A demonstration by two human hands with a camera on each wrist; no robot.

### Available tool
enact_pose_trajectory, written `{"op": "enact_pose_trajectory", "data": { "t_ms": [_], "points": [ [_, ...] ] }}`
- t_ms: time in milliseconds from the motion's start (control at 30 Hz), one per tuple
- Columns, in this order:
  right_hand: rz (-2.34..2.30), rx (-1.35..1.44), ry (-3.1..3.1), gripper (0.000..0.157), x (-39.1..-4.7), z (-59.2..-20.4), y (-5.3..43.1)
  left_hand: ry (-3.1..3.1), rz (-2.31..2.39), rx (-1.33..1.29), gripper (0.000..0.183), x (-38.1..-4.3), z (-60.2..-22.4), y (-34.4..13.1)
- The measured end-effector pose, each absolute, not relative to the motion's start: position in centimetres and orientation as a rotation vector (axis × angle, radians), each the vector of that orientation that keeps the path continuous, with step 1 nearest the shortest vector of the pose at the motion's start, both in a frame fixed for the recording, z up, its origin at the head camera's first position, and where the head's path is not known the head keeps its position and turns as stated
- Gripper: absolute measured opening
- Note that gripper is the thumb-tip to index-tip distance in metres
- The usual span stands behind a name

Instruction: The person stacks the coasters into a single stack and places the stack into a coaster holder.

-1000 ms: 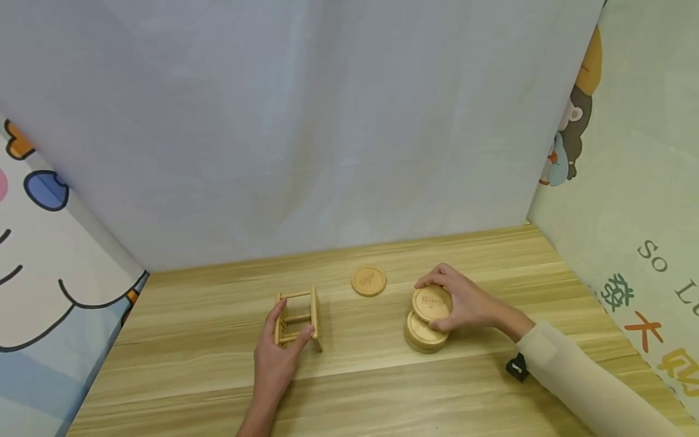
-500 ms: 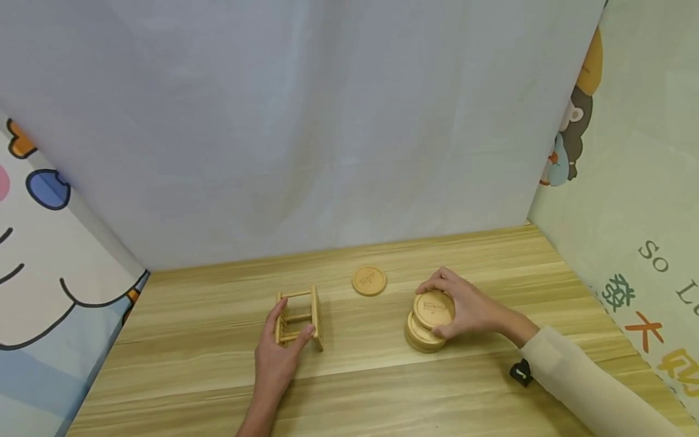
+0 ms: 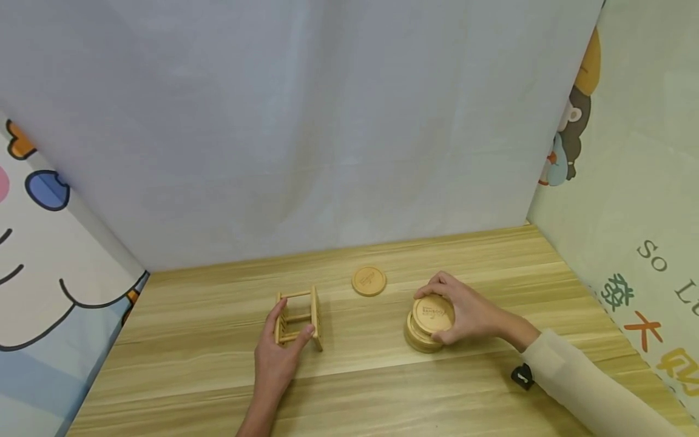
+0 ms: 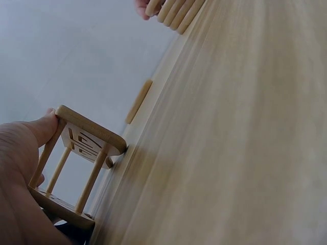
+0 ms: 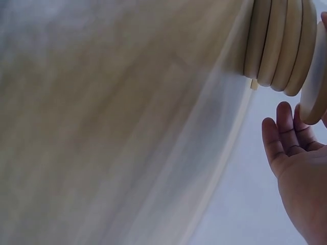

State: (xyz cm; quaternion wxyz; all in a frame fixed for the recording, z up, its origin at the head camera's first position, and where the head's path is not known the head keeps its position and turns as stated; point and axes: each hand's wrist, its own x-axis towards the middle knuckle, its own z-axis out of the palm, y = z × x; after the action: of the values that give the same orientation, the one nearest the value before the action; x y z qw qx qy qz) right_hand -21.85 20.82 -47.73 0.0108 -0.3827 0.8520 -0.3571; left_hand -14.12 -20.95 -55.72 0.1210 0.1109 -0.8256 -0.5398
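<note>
A small bamboo coaster rack [image 3: 315, 320] with dowel rails stands on the table. My left hand [image 3: 275, 364] holds it, thumb on one side panel and fingers on the other. To the right, my right hand [image 3: 466, 311] pinches a round bamboo coaster [image 3: 433, 314] by its edges, just over a stack of coasters [image 3: 419, 343]. Seen from the right wrist, the held coaster [image 5: 318, 97] is tilted away from the stack [image 5: 281, 48], with a gap between them. Another coaster [image 3: 368, 281] lies flat between the rack and the stack, farther back.
The wood-grain table [image 3: 349, 400] ends at a pale cloth backdrop [image 3: 338, 152]. Printed cloth panels flank it on the left and right. A small black object [image 3: 522, 376] shows below my right sleeve.
My right hand has lowered the coaster slightly toward the person, so it covers more of the stack in the head view. The left hand and rack have not moved.
</note>
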Motion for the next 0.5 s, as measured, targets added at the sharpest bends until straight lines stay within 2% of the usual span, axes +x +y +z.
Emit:
{"op": "enact_pose_trajectory", "data": {
  "t_ms": [500],
  "points": [
    [-1.104, -1.252, 2.629, 0.074, -21.2, -47.6, 20.3, -2.400, -1.506, 0.271, 0.087, -13.3, -54.3, -20.2]
  ]
}}
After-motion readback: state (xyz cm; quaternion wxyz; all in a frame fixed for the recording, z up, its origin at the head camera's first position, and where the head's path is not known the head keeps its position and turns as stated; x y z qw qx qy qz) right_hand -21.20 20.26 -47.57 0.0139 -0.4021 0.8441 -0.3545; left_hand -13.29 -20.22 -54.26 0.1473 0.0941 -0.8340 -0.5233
